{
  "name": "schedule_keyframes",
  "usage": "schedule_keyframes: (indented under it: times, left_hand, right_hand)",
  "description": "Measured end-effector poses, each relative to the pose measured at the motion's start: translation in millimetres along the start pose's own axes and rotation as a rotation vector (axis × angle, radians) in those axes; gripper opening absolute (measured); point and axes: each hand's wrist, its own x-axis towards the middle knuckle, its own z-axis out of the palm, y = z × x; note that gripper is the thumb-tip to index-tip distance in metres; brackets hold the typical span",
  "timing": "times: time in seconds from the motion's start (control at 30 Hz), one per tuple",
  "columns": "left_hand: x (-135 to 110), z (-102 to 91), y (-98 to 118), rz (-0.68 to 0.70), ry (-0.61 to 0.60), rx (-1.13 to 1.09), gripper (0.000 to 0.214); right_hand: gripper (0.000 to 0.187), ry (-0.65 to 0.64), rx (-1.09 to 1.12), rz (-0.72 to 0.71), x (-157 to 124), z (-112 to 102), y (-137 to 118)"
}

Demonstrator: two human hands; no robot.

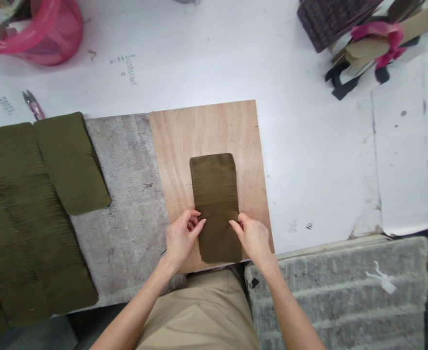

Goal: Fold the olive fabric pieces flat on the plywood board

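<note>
A stack of olive-green fabric pieces (216, 194), fanned so that several edges show as fine lines, lies on a thin plywood board (206, 129). My left hand (182, 236) pinches the left edge of the top fabric piece (220, 243) between thumb and fingers. On the opposite edge, my right hand (252, 237) pinches the same piece at about the same height. The piece lies flat over the near end of the stack, close to the table's front edge. Whether more than one layer is between my fingers cannot be seen.
Overlapping rows of olive fabric pieces (24, 233) cover the left side, on a grey mat (126, 194). Small thread snips (34, 106) lie behind them. A pink basket (59, 36) stands far left; tied strips (370, 48) lie far right. A grey padded surface (326, 296) adjoins the front edge.
</note>
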Motion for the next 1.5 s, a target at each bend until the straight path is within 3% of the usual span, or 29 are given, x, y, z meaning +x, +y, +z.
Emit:
schedule_keyframes:
  times: [0.2,0.33,0.87,1.03,1.2,1.37,1.5]
  left_hand:
    - [-1,-0.7,1,0.061,0.006,0.08,0.015]
    - [-1,-0.9,2,0.103,0.018,0.107,0.014]
    - [-2,-2.9,4,0.093,0.012,0.079,0.014]
    - [-4,-2.9,3,0.245,0.024,0.274,0.023]
    - [1,-3.0,3,0.405,-0.02,0.494,0.037]
    - [8,-9.4,7,0.443,-0.073,0.553,0.02]
    - [8,-14.5,11,0.406,-0.155,0.405,0.013]
  right_hand:
    - [0.016,0.124,0.092,-0.005,-1,4,1]
    - [0.03,0.242,0.197,-0.095,3,5,3]
    - [0.01,0.171,0.221,-0.255,12,-4,5]
    - [0.01,0.202,0.231,-0.301,5,0,8]
    - [0.024,0.17,0.441,-0.375,0,8,14]
    - [0.016,0.127,0.491,-0.379,-3,12,18]
    - [0.015,0.193,0.437,-0.316,-2,16,17]
